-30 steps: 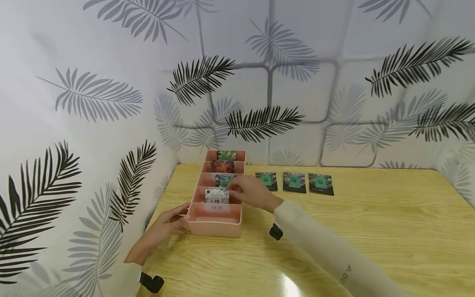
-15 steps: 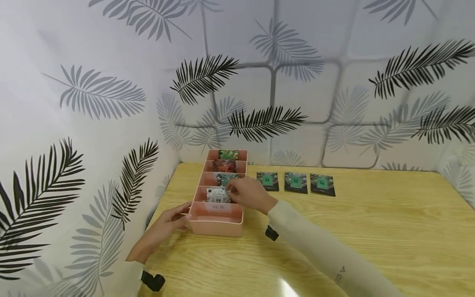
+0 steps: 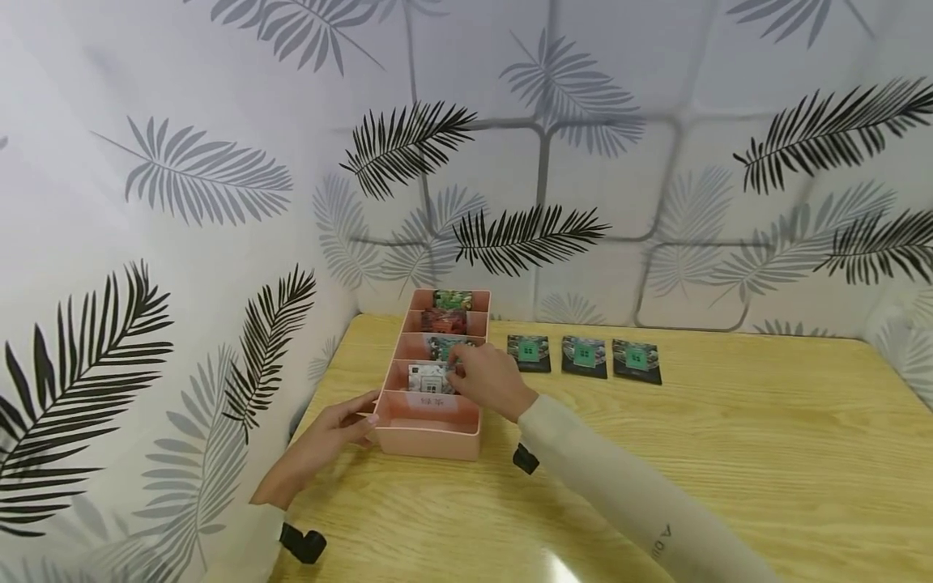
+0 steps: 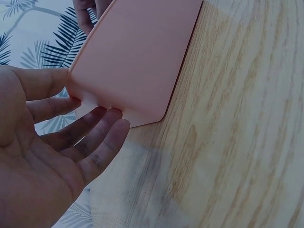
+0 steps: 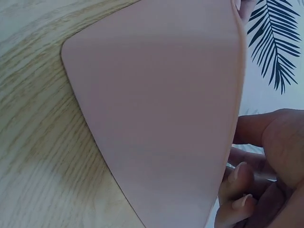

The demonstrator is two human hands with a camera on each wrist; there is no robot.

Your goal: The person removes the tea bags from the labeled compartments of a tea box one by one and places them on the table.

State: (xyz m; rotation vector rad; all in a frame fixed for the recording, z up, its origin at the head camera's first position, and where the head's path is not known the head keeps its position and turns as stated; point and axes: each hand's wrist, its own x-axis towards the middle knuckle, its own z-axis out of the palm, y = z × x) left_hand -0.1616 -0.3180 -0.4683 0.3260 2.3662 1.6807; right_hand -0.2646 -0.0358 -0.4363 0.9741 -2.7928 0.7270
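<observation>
A long pink divided organizer box (image 3: 430, 443) stands on the table in the head view. In its second compartment from the front sits a white printed sachet (image 3: 428, 379). My right hand (image 3: 490, 376) reaches over the box's right side and pinches this sachet's right edge between thumb and fingers; in the right wrist view the pink wall hides the sachet. At the front left corner my left hand (image 3: 328, 437) holds the box, its thumb at the rim. Several fingertips (image 4: 114, 114) touch the outer wall in the left wrist view.
Farther back compartments hold a teal sachet (image 3: 440, 348), a red sachet (image 3: 445, 321) and a green sachet (image 3: 453, 300). Three dark sachets with green labels, such as the middle sachet (image 3: 584, 356), lie in a row right of the box. A leaf-patterned wall covering (image 3: 568, 162) rises behind the table.
The white sachet sits slightly lower in its compartment, with my right hand still at its edge. My left hand stays on the box corner. The head view has shifted a little.
</observation>
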